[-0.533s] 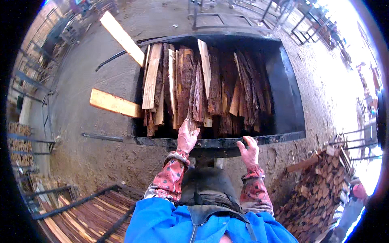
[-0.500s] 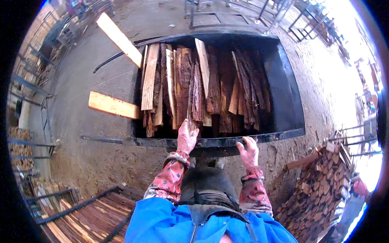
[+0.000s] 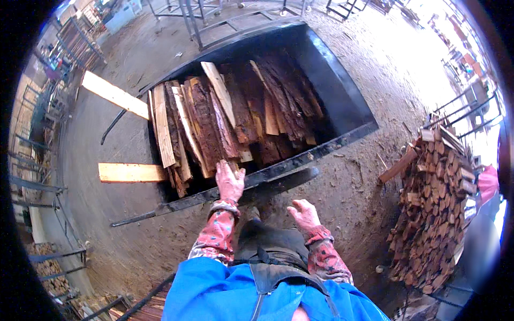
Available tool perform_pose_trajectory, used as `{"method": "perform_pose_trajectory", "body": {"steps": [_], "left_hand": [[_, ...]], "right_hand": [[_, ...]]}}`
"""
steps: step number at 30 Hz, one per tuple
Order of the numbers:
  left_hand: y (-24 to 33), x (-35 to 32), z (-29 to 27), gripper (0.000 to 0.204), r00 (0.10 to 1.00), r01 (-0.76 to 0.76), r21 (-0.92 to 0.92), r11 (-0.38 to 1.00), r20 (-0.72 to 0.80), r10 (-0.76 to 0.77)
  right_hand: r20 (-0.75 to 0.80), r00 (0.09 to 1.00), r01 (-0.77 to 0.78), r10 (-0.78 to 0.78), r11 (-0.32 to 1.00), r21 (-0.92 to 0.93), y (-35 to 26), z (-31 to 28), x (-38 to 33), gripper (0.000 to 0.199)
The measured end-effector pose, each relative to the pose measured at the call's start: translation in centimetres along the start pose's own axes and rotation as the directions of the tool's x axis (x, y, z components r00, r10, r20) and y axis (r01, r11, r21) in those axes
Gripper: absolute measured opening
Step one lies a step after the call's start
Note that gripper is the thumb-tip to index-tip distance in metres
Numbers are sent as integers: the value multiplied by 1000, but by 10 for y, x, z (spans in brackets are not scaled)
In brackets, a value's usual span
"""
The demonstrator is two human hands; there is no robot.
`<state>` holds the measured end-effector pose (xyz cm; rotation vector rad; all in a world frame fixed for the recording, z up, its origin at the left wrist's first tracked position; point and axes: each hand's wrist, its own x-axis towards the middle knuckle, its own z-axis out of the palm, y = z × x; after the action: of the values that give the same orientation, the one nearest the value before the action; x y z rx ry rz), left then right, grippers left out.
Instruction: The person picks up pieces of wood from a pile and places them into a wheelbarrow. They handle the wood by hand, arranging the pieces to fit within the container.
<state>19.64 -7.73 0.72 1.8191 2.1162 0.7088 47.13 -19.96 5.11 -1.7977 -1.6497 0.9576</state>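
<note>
A black metal bin (image 3: 349,134) holds several bark-covered wood slabs (image 3: 201,112) lying side by side, among paler planks (image 3: 162,125). My left hand (image 3: 230,183) reaches over the bin's near edge with its fingers spread, at the near ends of the slabs; whether the fingertips touch them I cannot tell. Nothing shows in its grasp. My right hand (image 3: 305,214) hovers over the ground, apart from the bin, empty, its fingers loosely bent and the thumb apart.
Two pale boards (image 3: 131,173) (image 3: 115,95) jut out from the bin's left side, near black metal bars (image 3: 113,127). To the right stands a large stack of split wood (image 3: 433,208), with a blurred person in pink (image 3: 487,184) beyond it. Metal frames (image 3: 235,24) line the far side.
The view has turned, so the bin now sits slanted and further left. My right hand has come off the bin's near rim. My left hand stays by the slab ends.
</note>
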Motion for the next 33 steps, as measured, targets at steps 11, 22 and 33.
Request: {"method": "perform_pose_trajectory", "body": {"steps": [11, 22, 33], "left_hand": [[128, -149, 7, 57, 946, -134, -316, 939, 242, 216], [175, -207, 140, 40, 556, -41, -153, 987, 817, 150], [262, -197, 295, 40, 2, -220, -113, 969, 993, 116]], "right_hand": [[-1, 884, -457, 467, 866, 205, 148, -57, -155, 49], [-139, 561, -690, 816, 553, 467, 274, -104, -321, 47], [-135, 308, -654, 942, 312, 689, 310, -80, -337, 39]]}}
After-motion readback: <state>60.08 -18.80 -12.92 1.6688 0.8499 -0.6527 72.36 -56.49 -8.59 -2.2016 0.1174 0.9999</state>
